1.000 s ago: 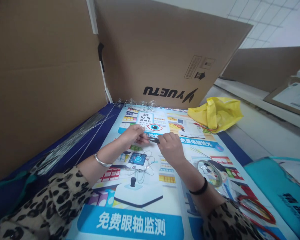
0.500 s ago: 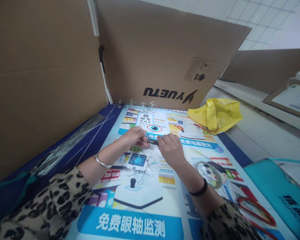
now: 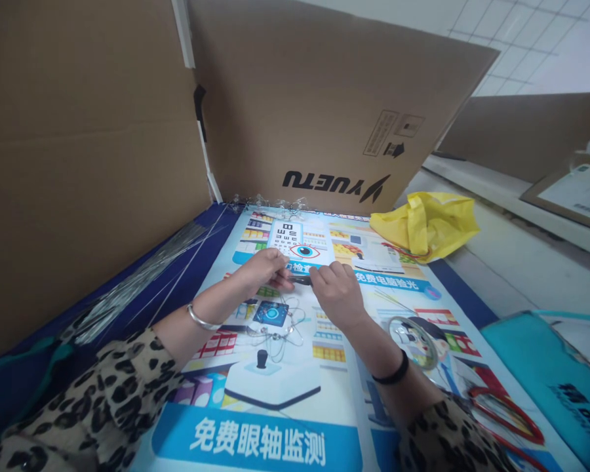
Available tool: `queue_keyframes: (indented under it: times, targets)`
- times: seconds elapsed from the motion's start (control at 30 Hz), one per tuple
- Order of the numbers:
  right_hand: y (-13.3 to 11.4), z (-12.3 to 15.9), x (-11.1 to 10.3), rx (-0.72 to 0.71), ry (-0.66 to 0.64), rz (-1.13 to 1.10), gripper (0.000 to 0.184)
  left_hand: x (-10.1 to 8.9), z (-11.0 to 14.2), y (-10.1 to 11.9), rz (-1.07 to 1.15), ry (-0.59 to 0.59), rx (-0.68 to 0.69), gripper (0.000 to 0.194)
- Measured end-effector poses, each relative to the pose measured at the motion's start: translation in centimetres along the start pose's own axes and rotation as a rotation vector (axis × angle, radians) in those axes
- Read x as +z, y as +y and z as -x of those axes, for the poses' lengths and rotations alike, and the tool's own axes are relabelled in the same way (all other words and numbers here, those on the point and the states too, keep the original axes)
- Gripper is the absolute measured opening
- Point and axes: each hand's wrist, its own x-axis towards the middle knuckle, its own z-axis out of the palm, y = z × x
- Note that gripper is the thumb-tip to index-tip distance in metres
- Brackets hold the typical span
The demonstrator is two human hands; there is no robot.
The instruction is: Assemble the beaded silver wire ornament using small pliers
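Observation:
Over the middle of the printed sheet, my left hand [image 3: 268, 269] is closed in a pinch at a thin wire, whose held end is hidden by the fingers. My right hand [image 3: 338, 294] is wrapped around a dark metal tool [image 3: 301, 280] that looks like pliers. Its nose points left and reaches the left fingertips; its handles are hidden in the fist. Just below the hands is a flower-like piece of looped wire [image 3: 276, 335] with small clear beads.
Cardboard walls [image 3: 324, 98] stand at the back and left. Straight wires [image 3: 122, 295] and teal-handled cutters [image 3: 54, 354] lie left. At right are a yellow bag [image 3: 425, 226], a wire coil [image 3: 425, 347], a red-handled tool [image 3: 511, 413] and a teal pouch [image 3: 545, 387]. Beaded wire pieces [image 3: 270, 206] lie at the back.
Both hands keep the same hold and nearly the same place. The view has shifted very slightly.

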Motion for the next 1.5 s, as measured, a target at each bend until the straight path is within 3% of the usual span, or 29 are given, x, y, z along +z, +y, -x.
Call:
queue_keyframes:
  times: [0.33, 0.73, 1.0, 1.23, 1.5]
  targets:
    - [-0.2, -0.1, 0.3, 0.037, -0.069, -0.074, 0.019, 0.6, 0.4, 0.7, -0.119, 0.037, 0.082, 0.015]
    - [-0.6, -0.4, 0.7, 0.209, -0.303, -0.188, 0.015, 0.0, 0.5, 0.4, -0.495, 0.010, 0.501, 0.013]
    - [-0.4, -0.6, 0.6, 0.250, -0.372, -0.251, 0.016, 0.2, 1.2, 0.8, -0.615, 0.012, 0.591, 0.011]
    - [-0.2, -0.1, 1.3, 0.223, -0.207, -0.185, 0.013, -0.1, 0.4, 0.7, -0.610, 0.069, 0.433, 0.012]
    - [-0.2, -0.3, 0.2, 0.132, -0.025, -0.086, 0.019, -0.2, 0.1, 0.4, -0.172, 0.044, 0.021, 0.014]
